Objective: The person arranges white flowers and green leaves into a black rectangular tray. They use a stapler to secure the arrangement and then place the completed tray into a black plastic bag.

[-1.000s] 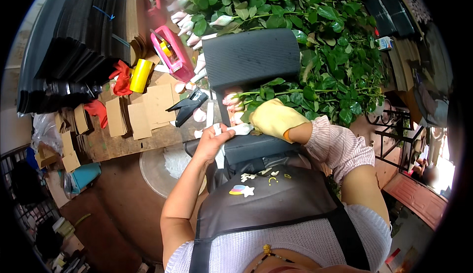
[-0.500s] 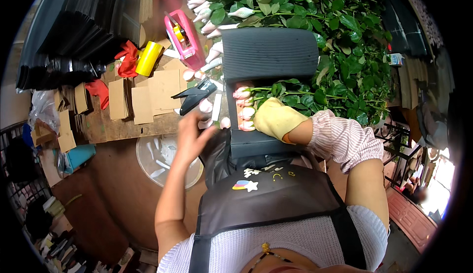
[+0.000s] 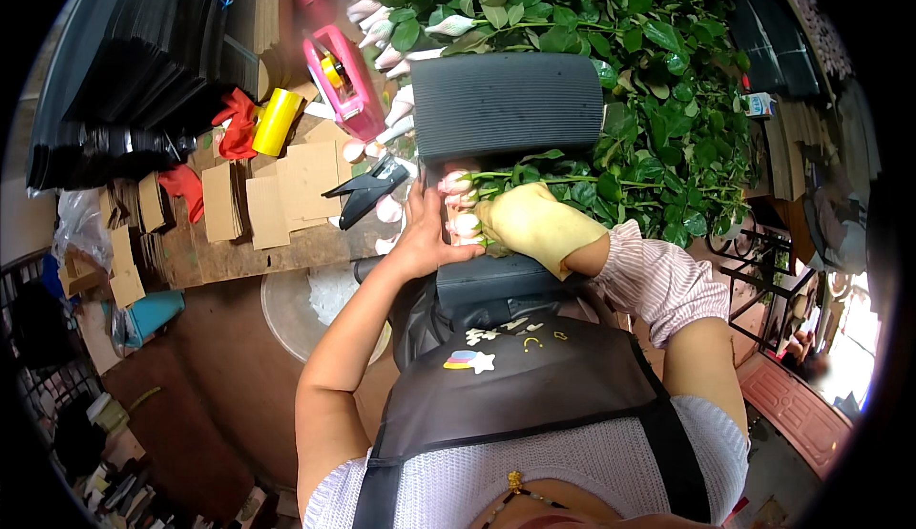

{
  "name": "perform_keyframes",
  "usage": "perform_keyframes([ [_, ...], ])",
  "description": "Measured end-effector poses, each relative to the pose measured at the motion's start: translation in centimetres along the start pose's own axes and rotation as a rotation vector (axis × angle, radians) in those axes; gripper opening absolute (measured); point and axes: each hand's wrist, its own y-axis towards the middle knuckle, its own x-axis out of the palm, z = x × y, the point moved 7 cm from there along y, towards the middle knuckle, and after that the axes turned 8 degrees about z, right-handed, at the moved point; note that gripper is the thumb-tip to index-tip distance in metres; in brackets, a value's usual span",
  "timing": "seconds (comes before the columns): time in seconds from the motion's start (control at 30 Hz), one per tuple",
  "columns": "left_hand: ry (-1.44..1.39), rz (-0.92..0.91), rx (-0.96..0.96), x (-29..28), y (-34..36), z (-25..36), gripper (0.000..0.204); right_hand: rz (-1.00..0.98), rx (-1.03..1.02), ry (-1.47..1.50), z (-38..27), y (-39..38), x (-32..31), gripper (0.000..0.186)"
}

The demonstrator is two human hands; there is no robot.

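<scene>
Pink-and-white roses lie with their heads lined up at the left side of a dark ribbed wrapping sheet, whose far part curls over. My left hand is bare, thumb and fingers spread, at the left edge of the rose heads; its thumb reaches along the near side of the lowest bloom. My right hand, in a yellow glove, is closed over the stems just behind the heads, its fingertips partly hidden. A black stapler lies left of the sheet, near loose petals.
Behind the sheet are leafy rose stems and net-covered buds. To the left are a pink tape dispenser, a yellow roll, cardboard pieces and stacked dark sheets. A clear tub stands below the table edge.
My left hand has moved right and forward from the loose petals to the rose heads, its fingers spreading. My gloved right hand stays at the stems. The whole view has shifted slightly.
</scene>
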Motion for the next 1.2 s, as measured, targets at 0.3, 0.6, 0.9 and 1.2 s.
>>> perform_keyframes([
  [0.3,-0.118,0.214,-0.106,0.0,0.5,-0.5,0.102,0.063,-0.053,-0.099,-0.3,-1.6,-0.8,0.087],
  [0.6,-0.166,0.229,-0.046,0.1,0.1,-0.3,0.088,0.288,0.094,0.039,0.0,-0.9,-2.1,0.033],
  [0.9,-0.314,0.418,-0.162,0.3,0.5,-0.7,0.048,0.250,0.206,0.047,0.5,-3.7,-3.6,0.071],
  [1.2,-0.309,0.412,-0.169,0.8,0.8,-0.9,0.060,0.760,-0.031,0.206,2.8,-2.0,-3.5,0.016],
])
